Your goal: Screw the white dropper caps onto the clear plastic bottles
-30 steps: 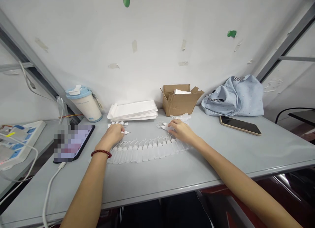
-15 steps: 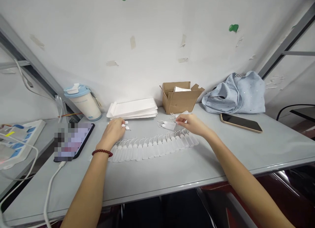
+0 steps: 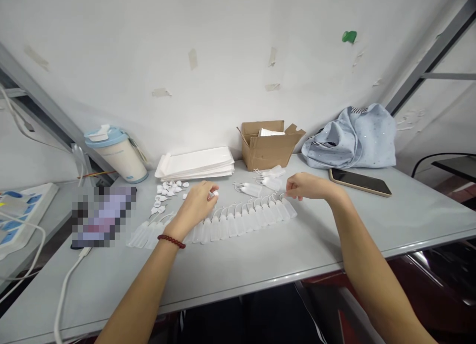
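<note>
My left hand (image 3: 195,202), with a dark red bead bracelet on its wrist, hovers over the row and pinches a small white nozzle cap (image 3: 215,193). A long row of small translucent squeeze bottles (image 3: 234,224) with thin white straps lies on the table below it. At the row's right end, my right hand (image 3: 300,186) has its fingers curled at the neck of the last bottle (image 3: 288,207); whether they grip it is hidden. Several bottles (image 3: 251,189) lie loose behind the row. A cluster of white nozzle caps (image 3: 169,188) sits left of my left hand.
White flat envelopes (image 3: 195,163) are stacked by the wall, beside an open cardboard box (image 3: 271,150). A pale blue bag (image 3: 349,141) and a phone (image 3: 360,183) lie at the right. At the left are a tumbler (image 3: 122,158), another phone (image 3: 104,217) with a cable, and a power strip (image 3: 26,215).
My left hand has moved right from the cap cluster, carrying a cap. My right hand has drawn back from the loose bottles to the row's right end. The view has shifted slightly.
</note>
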The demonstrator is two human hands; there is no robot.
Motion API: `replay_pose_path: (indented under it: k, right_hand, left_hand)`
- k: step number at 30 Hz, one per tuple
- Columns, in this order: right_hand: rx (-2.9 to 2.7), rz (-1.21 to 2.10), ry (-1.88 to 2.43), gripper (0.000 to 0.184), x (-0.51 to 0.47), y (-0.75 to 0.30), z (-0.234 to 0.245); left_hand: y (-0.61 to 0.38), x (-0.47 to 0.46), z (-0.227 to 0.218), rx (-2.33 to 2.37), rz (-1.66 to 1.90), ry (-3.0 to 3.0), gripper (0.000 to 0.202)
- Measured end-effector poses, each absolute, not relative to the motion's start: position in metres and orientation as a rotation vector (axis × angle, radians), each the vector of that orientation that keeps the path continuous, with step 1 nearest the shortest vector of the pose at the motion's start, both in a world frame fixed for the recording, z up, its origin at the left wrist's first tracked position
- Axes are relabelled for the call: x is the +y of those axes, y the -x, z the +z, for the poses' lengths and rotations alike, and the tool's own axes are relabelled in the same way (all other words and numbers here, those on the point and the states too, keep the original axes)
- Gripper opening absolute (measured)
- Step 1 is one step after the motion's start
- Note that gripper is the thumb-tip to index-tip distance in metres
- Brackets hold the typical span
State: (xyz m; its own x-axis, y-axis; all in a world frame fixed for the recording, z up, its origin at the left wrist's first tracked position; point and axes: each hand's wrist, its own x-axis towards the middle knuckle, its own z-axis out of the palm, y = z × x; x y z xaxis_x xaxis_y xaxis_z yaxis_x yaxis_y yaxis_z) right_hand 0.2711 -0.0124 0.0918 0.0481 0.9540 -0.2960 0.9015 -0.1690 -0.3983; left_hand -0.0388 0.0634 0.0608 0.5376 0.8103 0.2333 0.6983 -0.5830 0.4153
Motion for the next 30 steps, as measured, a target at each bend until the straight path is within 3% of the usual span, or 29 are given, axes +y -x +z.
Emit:
replay_pose_path:
  k: [6, 14, 19, 21, 25, 30]
  right_hand:
    - [-1.968, 1.057, 2.347, 0.012, -0.018, -0.258, 0.101]
    - [-2.018, 0.916, 2.544, 0.007, -0.015, -0.249, 0.104]
    - [-1.923, 0.477, 2.602, 0.004, -0.013, -0.256, 0.104]
    - [-1.813, 0.191, 2.609, 0.013, -0.01, -0.258, 0.102]
    - [-1.621, -0.091, 2.157, 0.02, -0.006, -0.253, 0.094]
    - [-1.64, 0.456, 1.475, 0.02, -0.006, -0.224, 0.084]
  left_hand:
    - [0.033, 0.058, 0.057, 1.159, 0.611, -2.497, 0.019]
    - [0.031, 0.054, 0.057, 1.135, 0.649, -2.46, 0.019]
    - [0.028, 0.051, 0.058, 1.105, 0.672, -2.413, 0.021]
    - [0.026, 0.048, 0.06, 1.078, 0.68, -2.387, 0.023]
    - [0.021, 0.039, 0.066, 1.032, 0.714, -2.209, 0.025]
    - [0.016, 0.031, 0.073, 1.003, 0.641, -1.905, 0.029]
